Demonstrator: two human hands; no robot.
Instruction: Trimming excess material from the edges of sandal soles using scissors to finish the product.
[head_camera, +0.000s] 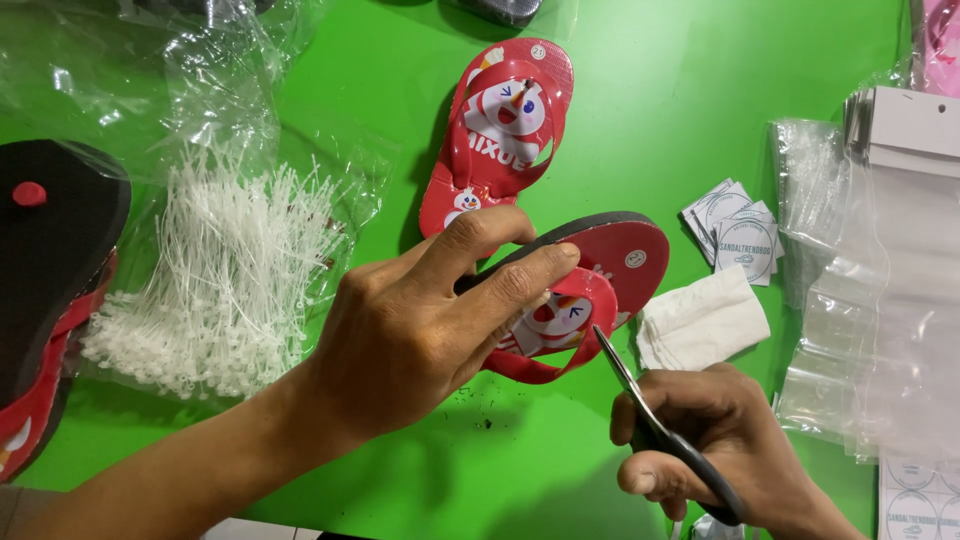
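My left hand (420, 320) grips a small red flip-flop (610, 260) with a cartoon print and a black sole, held tilted above the green table (700, 80). Its red strap (555, 325) faces me. My right hand (700, 440) holds black-handled scissors (650, 420), whose blades point up at the strap's edge. A second matching red flip-flop (500, 130) lies flat on the table just behind.
A heap of white plastic tag pins (220, 280) in clear wrap lies at left, beside a stack of black-soled sandals (50, 270). Round-printed labels (740, 235), a white folded cloth (700, 320) and clear plastic bags (870, 300) lie at right.
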